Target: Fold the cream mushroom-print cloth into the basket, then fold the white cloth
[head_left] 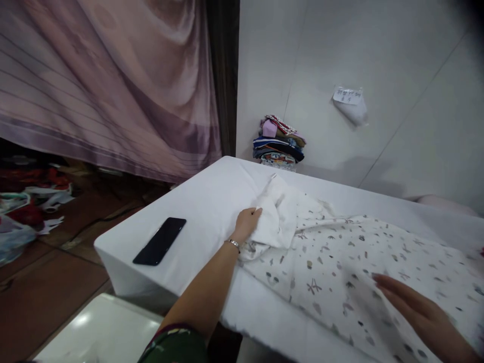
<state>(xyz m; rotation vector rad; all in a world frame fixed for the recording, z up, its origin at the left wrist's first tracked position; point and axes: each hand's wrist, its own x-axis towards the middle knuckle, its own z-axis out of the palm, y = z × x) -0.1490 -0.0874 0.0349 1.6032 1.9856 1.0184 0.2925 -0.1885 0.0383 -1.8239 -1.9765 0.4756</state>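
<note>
A white cloth printed with small grey and brown shapes (321,257) lies spread over the white-covered table (212,196), with a plain white part (278,217) bunched at its left end. My left hand (247,222), wearing a bracelet, is closed on the edge of that bunched part, its fingers pinched together. At the lower right my right hand (412,302) is at a raised, motion-blurred fold of the printed cloth, the fold's edge meeting its fingertips; the thumb is hidden.
A black phone (159,241) lies near the table's left corner. Folded clothes (280,141) are stacked by the wall at the back. A pink curtain (132,75) hangs at the left, with bags (22,217) on the floor. A white surface (102,333) stands at lower left.
</note>
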